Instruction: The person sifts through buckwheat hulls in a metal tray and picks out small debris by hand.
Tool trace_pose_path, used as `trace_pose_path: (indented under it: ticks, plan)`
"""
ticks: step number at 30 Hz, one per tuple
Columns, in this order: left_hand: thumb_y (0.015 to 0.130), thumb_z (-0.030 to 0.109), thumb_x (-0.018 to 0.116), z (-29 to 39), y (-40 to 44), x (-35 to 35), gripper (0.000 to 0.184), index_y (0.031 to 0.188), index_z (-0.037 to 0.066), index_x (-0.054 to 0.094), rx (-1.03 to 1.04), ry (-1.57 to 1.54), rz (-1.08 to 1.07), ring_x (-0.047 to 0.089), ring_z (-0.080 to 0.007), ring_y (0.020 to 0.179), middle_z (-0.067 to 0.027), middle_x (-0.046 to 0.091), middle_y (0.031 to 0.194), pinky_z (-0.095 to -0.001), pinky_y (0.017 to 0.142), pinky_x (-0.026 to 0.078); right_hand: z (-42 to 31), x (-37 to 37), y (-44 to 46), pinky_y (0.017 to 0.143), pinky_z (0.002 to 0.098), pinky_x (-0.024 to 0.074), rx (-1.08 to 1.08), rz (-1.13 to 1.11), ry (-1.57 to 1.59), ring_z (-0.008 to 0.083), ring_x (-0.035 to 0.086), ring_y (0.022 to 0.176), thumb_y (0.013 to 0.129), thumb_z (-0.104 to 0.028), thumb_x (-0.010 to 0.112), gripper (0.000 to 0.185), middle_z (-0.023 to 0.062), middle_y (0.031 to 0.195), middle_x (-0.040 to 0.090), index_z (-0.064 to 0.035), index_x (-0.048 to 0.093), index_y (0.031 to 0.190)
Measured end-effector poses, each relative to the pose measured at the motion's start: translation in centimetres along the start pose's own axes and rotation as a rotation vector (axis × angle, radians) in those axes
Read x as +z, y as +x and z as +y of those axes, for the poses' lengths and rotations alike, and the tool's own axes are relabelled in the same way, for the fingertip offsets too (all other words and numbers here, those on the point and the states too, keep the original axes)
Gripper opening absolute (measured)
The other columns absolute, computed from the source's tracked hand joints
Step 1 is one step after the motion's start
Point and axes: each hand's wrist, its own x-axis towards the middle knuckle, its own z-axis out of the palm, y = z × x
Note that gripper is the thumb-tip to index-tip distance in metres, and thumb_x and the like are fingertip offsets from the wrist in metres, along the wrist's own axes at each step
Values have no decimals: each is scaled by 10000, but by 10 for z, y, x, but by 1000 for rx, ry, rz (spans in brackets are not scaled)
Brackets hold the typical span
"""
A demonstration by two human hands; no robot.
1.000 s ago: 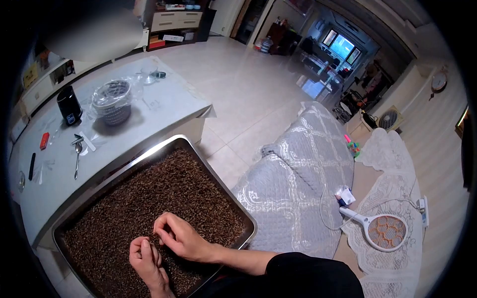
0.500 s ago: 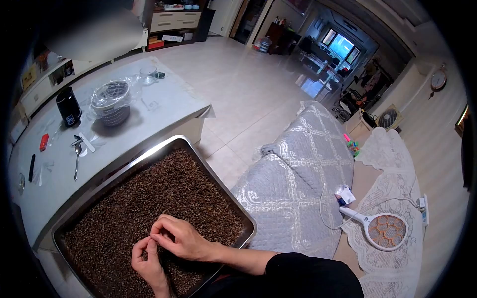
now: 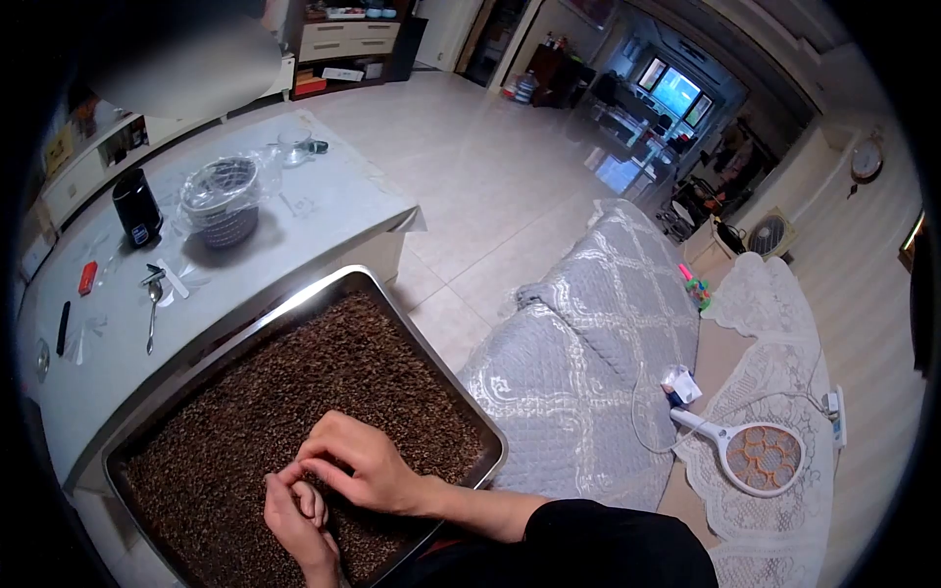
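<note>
A large metal tray point(image 3: 498, 431) lies low in front of me, spread with a layer of small brown grains or seeds point(image 3: 323, 367). Over its near part my two hands meet at the fingertips. My left hand point(image 3: 302, 524) is curled with its fingers bent in toward the palm. My right hand point(image 3: 363, 465) is closed in a pinch, its thumb and forefinger touching the left fingertips. Whatever lies between the fingers, if anything, is too small to make out.
On the white-covered table point(image 3: 323, 216) stand a plastic-wrapped basket point(image 3: 223, 211), a black cup point(image 3: 137, 208), a spoon point(image 3: 152, 318), a red packet point(image 3: 88, 277) and a glass point(image 3: 294, 147). A quilted sofa point(image 3: 559, 392) is at right, with a mosquito racket point(image 3: 763, 459) beyond.
My left fingers have curled further in toward the palm. My right hand has risen slightly and turned, with its fingers folded more. The tray stays where it was.
</note>
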Motion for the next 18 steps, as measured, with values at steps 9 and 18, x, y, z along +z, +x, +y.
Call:
trace_pose_path:
  ticks: [9,18]
  plan:
    - [1087,358,389,6,6,-14,383,777,138,428,-248,-448,-72,310,-21,434,44,411,652,-168,360,222,-2,7,-6,849,397,465,-29,-212,80,277,568,993,870,-129,709,266,100,1055,604,-52,694,1124]
    - [1109,205,303,8,8,-20,293,1246,25,490,-138,-948,-259,335,-69,528,-13,406,788,-212,392,256,23,5,-27,760,407,521,111,-409,-428,320,588,1008,830,-125,725,360,147,1093,593,-36,655,1171]
